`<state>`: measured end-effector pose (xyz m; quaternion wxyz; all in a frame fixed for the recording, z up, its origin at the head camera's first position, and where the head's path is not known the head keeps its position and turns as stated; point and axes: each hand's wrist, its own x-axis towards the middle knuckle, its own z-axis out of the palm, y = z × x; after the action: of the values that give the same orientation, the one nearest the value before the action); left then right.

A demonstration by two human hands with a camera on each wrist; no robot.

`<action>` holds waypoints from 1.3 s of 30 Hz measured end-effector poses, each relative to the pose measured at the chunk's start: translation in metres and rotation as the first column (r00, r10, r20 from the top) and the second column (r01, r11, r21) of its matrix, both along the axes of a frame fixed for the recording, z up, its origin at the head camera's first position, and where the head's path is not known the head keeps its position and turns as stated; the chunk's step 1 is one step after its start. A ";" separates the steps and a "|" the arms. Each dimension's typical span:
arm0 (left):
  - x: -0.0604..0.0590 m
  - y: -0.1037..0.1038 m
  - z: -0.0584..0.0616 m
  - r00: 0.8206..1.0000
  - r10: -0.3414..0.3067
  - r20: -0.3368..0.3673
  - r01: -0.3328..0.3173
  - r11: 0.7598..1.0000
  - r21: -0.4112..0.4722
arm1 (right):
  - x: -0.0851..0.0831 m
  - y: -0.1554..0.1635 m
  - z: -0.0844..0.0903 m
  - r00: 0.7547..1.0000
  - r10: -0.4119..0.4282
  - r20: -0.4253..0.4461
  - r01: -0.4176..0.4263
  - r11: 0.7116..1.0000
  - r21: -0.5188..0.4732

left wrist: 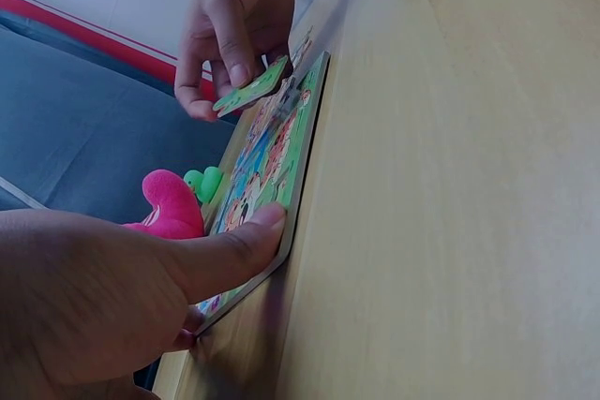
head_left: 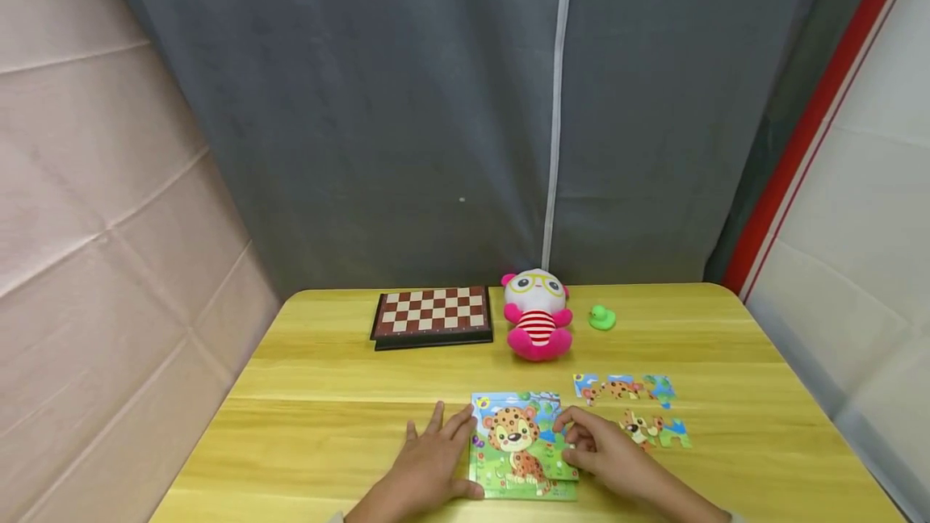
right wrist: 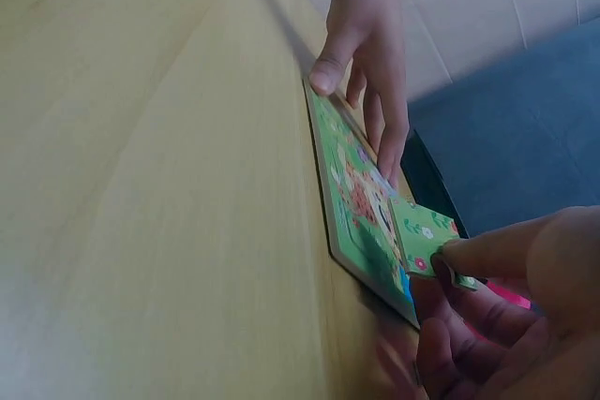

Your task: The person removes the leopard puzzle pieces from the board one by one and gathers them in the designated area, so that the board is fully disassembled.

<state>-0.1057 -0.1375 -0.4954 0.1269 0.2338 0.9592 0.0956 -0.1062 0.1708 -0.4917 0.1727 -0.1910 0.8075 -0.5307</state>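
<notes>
A leopard picture puzzle board [head_left: 519, 446] lies flat near the table's front edge. My left hand [head_left: 443, 450] rests at its left side, fingers straight and thumb pressed against the board's edge [left wrist: 281, 222]. My right hand [head_left: 581, 438] pinches a green puzzle piece [left wrist: 251, 89] between thumb and fingers and holds it tilted just over the board's right part [right wrist: 352, 203]. In the right wrist view the piece [right wrist: 424, 239] shows small flowers, and its low end touches or nearly touches the board.
Two groups of loose puzzle pieces [head_left: 625, 388] [head_left: 654, 430] lie to the right of the board. At the back of the wooden table [head_left: 327, 394] stand a chessboard [head_left: 432, 315], a pink plush toy [head_left: 538, 315] and a small green duck [head_left: 601, 317]. A grey curtain hangs behind.
</notes>
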 end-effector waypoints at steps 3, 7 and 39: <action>0.000 0.000 0.000 1.000 0.003 0.007 -0.003 1.000 -0.001 | 0.003 0.009 -0.001 1.000 -0.005 -0.002 0.005 1.000 0.011; 0.000 0.001 -0.001 1.000 0.005 0.004 -0.005 1.000 -0.001 | 0.006 0.019 -0.004 1.000 -0.001 0.002 0.001 1.000 0.009; -0.001 -0.001 -0.005 1.000 -0.011 -0.015 0.011 1.000 -0.007 | 0.018 0.043 -0.024 0.991 -0.029 -0.132 0.050 0.986 0.162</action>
<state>-0.1067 -0.1386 -0.5001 0.1211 0.2392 0.9592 0.0899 -0.0886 0.2141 -0.5154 0.1245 -0.1939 0.8618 -0.4519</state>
